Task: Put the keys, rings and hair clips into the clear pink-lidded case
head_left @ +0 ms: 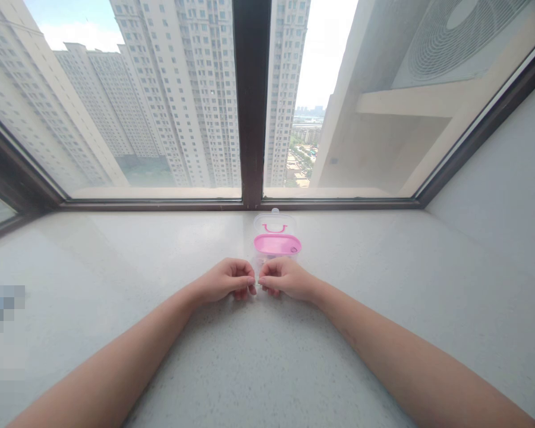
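My left hand (pixel 232 278) and my right hand (pixel 285 278) meet almost fingertip to fingertip just above the pale speckled sill. Both are closed in a pinch. Something tiny and light-coloured shows between the fingertips, too small to name. Directly behind my hands stands a clear plastic box with a pink rim (pixel 277 244). Its transparent lid (pixel 275 222), with a pink handle, is raised at the back. A small dark ring-like thing (pixel 293 250) shows at the right of the rim. My right hand hides part of the box's lower front.
The speckled white windowsill (pixel 258 362) stretches out under my arms. Behind the box runs a dark window frame (pixel 252 119) with glass panes, tall buildings outside. A white wall (pixel 494 160) rises at the right. A blurred-out patch (pixel 0 309) lies at the left edge.
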Motion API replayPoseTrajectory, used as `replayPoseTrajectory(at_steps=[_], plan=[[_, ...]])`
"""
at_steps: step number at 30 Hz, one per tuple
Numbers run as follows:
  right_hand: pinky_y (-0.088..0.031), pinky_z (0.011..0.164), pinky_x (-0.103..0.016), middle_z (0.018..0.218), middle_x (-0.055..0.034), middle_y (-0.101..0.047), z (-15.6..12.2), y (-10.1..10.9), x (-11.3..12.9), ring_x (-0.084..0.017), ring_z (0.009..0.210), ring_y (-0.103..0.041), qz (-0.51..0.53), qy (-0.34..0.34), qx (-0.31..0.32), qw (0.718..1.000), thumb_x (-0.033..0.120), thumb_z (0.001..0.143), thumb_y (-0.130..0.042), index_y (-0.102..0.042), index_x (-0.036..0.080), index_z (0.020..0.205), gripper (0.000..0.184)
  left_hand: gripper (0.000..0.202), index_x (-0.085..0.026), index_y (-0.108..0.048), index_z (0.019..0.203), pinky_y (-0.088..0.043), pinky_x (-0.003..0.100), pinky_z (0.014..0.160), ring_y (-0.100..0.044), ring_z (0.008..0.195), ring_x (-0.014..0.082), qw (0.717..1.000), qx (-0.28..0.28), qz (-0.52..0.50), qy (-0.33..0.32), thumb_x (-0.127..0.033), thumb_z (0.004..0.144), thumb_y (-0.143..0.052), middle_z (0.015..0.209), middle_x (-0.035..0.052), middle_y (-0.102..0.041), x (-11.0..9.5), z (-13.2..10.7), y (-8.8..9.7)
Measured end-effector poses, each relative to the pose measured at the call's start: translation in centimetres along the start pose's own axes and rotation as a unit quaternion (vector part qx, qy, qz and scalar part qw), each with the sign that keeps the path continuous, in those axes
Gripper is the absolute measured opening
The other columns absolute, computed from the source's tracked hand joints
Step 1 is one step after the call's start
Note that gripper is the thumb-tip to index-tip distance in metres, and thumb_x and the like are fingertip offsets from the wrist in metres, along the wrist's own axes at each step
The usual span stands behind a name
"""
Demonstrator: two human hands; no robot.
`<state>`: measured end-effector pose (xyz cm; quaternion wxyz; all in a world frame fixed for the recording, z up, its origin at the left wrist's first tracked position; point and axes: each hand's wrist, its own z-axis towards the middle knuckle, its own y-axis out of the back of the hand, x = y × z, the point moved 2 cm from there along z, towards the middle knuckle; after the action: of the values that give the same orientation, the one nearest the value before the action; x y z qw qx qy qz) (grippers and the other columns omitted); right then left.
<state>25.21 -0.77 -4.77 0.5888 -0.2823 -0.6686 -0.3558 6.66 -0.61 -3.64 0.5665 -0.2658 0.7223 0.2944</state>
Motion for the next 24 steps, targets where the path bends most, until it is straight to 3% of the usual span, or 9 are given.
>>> replayPoseTrajectory(at_steps=[24], plan=[[-0.043, 0.044, -0.018, 0.06, 0.0005, -0.058, 0.1, 0.1, -0.1, -0.008, 0.049, -0.054, -0.003, 0.009, 0.006, 1.0, 0.041, 0.075, -0.07, -0.061, 0.012, 0.073, 0.03, 0.017, -0.016, -0.053, 0.078, -0.042, 0.021, 0.049, -0.056, 0.055, 0.0103, 0.998, -0.029, 0.062, 0.001, -0.033, 0.081, -0.057, 0.066, -0.0006, -0.061, 0.1, 0.4, -1.0]])
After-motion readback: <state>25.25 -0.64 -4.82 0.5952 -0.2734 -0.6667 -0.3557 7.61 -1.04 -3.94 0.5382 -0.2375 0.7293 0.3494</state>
